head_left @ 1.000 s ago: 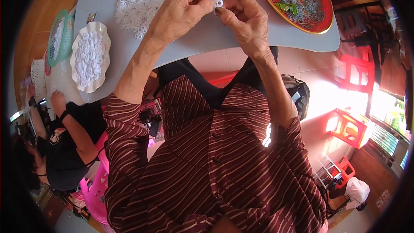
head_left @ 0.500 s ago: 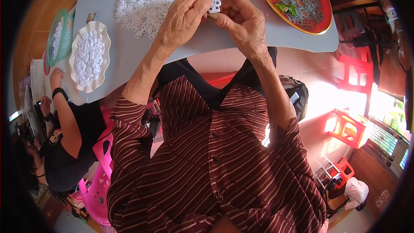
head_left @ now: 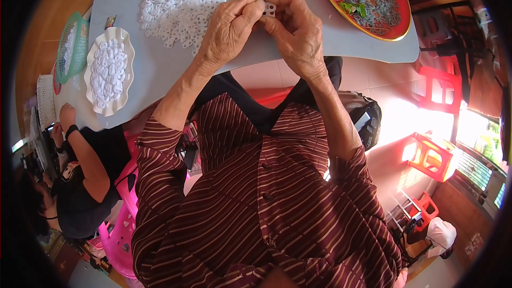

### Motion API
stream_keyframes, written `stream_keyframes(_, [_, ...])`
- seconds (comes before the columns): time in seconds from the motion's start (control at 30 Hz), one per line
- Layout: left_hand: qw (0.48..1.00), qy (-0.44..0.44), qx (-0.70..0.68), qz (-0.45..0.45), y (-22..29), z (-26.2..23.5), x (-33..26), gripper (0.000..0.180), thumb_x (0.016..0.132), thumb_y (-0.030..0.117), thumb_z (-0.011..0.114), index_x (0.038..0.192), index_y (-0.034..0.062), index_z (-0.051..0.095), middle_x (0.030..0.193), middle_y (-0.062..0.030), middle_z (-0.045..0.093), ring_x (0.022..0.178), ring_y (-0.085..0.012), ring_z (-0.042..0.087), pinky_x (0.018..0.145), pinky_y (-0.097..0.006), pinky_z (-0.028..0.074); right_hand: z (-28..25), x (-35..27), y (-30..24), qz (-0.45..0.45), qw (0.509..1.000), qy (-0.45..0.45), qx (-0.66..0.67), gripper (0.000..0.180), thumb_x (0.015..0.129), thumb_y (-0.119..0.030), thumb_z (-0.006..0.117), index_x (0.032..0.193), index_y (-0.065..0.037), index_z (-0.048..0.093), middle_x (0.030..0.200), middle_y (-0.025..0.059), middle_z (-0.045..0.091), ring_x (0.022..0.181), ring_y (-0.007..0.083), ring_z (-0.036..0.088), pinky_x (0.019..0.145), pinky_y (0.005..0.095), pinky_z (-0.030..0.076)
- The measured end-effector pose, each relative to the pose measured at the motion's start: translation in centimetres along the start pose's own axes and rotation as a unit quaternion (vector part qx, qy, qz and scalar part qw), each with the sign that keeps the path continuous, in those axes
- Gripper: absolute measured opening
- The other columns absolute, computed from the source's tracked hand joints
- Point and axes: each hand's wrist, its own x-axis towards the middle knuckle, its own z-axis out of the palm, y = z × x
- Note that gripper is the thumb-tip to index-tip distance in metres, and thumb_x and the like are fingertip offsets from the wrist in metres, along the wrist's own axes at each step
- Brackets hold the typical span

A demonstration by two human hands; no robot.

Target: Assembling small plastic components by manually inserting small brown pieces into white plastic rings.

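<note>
Right of the white pile (head_left: 178, 8), your right hand (head_left: 300, 33) pinches a small white piece (head_left: 270, 9); your left hand (head_left: 229, 31) bunches its fingers beside it, grip hidden. Scalloped dish (head_left: 111, 108) left of the pile, red tray (head_left: 399, 31) right.

Held white plastic piece (head_left: 270, 9): no letters or numbers can be read.
Red round tray (head_left: 400, 28): coloured pattern, no writing that I can read.
Small colourful packet (head_left: 110, 22): too small for reading.
Co-worker's dark clothing (head_left: 80, 210): pale print, not legible.
Pale patch at lower right (head_left: 472, 245): blurred, unreadable.
</note>
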Motion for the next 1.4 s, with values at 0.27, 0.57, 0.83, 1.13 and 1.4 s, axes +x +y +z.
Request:
stream_keyframes(0.27, [1.000,0.010,-0.003,0.016,0.1,0.4,-0.3,0.021,0.091,0.017,0.046,0.080,-0.0001,0.044,0.060,-0.0087,0.038,0.055,-0.0136,0.034,0.053,-0.030,0.038,0.0,-0.1,-0.4,0.002,1.000,-0.002,0.030,0.021,0.078,0.001,0.067,0.095,0.002,0.054,0.073,0.0069,0.061,0.064,0.0107,0.059,0.059,0.0240,0.049])
stream_keyframes(0.57, [0.999,-0.003,-0.036,0.005,0.0,0.5,-0.6,0.018,0.090,0.014,0.046,0.080,-0.0013,0.045,0.060,-0.0087,0.039,0.057,-0.0131,0.036,0.054,-0.030,0.040,-0.1,-0.5,-0.3,-0.004,1.000,-0.014,0.005,0.019,0.078,0.003,0.065,0.093,0.002,0.053,0.068,0.0062,0.060,0.062,0.0101,0.059,0.056,0.0227,0.047])
stream_keyframes(0.83, [0.998,-0.004,-0.042,0.049,-0.5,0.5,-0.6,0.021,0.092,0.018,0.045,0.088,-0.0017,0.050,0.061,-0.0092,0.044,0.056,-0.0127,0.040,0.055,-0.029,0.040,-0.1,-0.4,0.2,-0.043,0.999,-0.004,-0.005,0.021,0.079,0.002,0.065,0.097,0.003,0.054,0.074,0.0069,0.063,0.066,0.0103,0.061,0.060,0.0231,0.049])
stream_keyframes(1.13, [0.998,0.025,-0.050,0.025,0.9,0.3,0.3,0.022,0.093,0.018,0.047,0.089,-0.0031,0.051,0.059,-0.0076,0.043,0.054,-0.0134,0.039,0.051,-0.029,0.037,-1.1,0.8,-0.4,0.049,0.988,-0.030,0.144,0.016,0.090,-0.008,0.056,0.099,0.005,0.058,0.077,0.0027,0.060,0.069,0.0064,0.052,0.063,0.0207,0.044])
stream_keyframes(1.4, [0.998,-0.018,-0.061,0.016,4.9,-1.6,-1.2,0.016,0.092,0.013,0.049,0.085,-0.0008,0.051,0.065,-0.0069,0.045,0.055,-0.0146,0.042,0.053,-0.027,0.039,-6.2,9.2,-2.5,0.005,0.999,0.015,0.049,0.021,0.088,-0.012,0.051,0.098,0.005,0.059,0.074,0.0061,0.061,0.061,0.0107,0.058,0.058,0.0241,0.048])
